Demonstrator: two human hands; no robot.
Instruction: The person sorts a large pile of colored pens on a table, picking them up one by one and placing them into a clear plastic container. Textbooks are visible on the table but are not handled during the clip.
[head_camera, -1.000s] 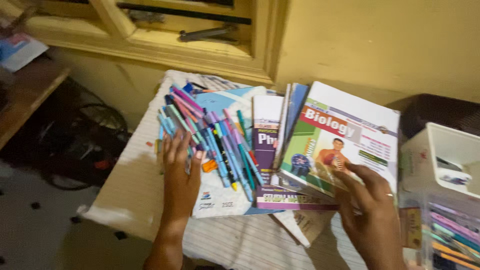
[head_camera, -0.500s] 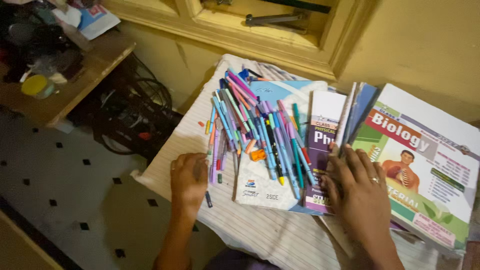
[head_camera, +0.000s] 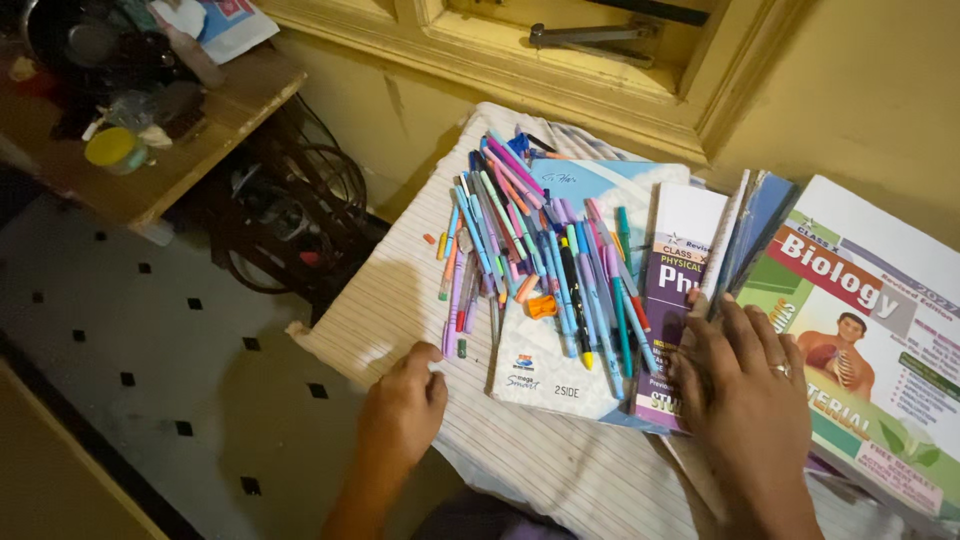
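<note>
Left hand (head_camera: 402, 412) has pulled back from the pen pile (head_camera: 540, 255): 1 s ago it lay flat on the pens, 0.5 s ago it sat on the cloth just below them, now it is curled loosely at the near-left edge of the striped tablecloth (head_camera: 400, 290), fingers bent in, thumb tip on the cloth; whether anything small is pinched inside, cannot tell. Pens are a loose heap of blue, purple, pink and teal ones, lying mostly on the light blue notebook (head_camera: 590, 190), with a few spilled left of it onto the cloth; small orange sharpener (head_camera: 541, 307) sits among them. Right hand (head_camera: 745, 400), ring on one finger, is spread open and pressed flat on the books right of the pile, fingertips at the edge of the purple study book (head_camera: 680, 290) and the thin upright books (head_camera: 755, 225) beside it, gripping nothing. Same spot as 0.5 s ago; 1 s ago it rested on the green-and-white biology book (head_camera: 870, 340), which lies right of the hand. Pile itself looks unchanged. Left of the pile, well apart, a wooden side table (head_camera: 190, 130) with a yellow lid (head_camera: 112, 148) on it.
</note>
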